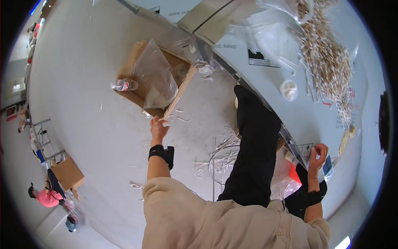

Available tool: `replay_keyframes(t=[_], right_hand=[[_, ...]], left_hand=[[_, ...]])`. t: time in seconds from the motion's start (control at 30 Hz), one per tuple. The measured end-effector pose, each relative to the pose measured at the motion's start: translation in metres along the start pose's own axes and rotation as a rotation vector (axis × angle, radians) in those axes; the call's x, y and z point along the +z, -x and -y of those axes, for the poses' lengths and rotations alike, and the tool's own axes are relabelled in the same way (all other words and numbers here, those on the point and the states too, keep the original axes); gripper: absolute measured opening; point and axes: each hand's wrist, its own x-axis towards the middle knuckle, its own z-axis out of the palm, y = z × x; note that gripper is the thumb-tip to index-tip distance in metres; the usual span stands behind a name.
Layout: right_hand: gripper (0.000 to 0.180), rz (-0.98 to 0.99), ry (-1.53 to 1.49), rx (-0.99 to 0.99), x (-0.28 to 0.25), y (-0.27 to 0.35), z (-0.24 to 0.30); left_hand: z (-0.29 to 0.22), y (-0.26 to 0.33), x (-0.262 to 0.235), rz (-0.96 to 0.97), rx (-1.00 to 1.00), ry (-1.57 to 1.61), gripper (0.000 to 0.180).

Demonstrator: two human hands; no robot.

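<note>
My left hand [158, 128] is stretched toward the near corner of an open cardboard box [187, 82] on the floor, its fingers apart and nothing visible in them. Whether the fingertips touch the cardboard I cannot tell. A clear plastic bag [154, 70] lies in the box and a clear bottle [125, 85] rests at its left side. By the edge of the pale worktable [265, 91], my right hand [318, 156] is loosely bent, with a gap between thumb and fingers and no object visible.
Thin pale sticks with white ends [327, 58] are heaped on the worktable, near a round white container [289, 90]. White scraps [224, 155] litter the floor around a wire ring beside my leg. A person in pink [47, 197] is far left, near another carton [67, 173].
</note>
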Motion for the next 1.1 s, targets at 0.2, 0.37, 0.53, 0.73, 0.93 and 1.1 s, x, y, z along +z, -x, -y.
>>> replay_keyframes(t=[0.2,0.37,0.53,0.73,0.93,1.1], right_hand=[[0.013,-0.048,0.145,0.023,0.008,-0.006,-0.015],[0.018,-0.084,0.184,0.015,0.011,-0.009,-0.012],[0.018,-0.107,0.229,-0.033,0.013,-0.011,-0.009],[0.019,-0.092,0.247,-0.017,0.012,-0.011,-0.014],[0.020,-0.069,0.301,0.005,0.008,-0.012,-0.014],[0.020,-0.060,0.298,-0.012,0.014,-0.014,-0.014]], left_hand=[[-0.045,-0.026,0.033,-0.059,-0.013,-0.286,0.031],[-0.054,-0.032,0.058,-0.109,-0.017,-0.146,0.024],[-0.073,-0.013,0.089,-0.219,0.152,-0.012,0.018],[-0.124,0.020,0.124,-0.195,0.218,0.128,0.014],[-0.115,0.008,0.128,0.130,-0.096,-0.028,0.024],[-0.063,-0.022,0.121,-0.591,0.104,0.108,0.044]])
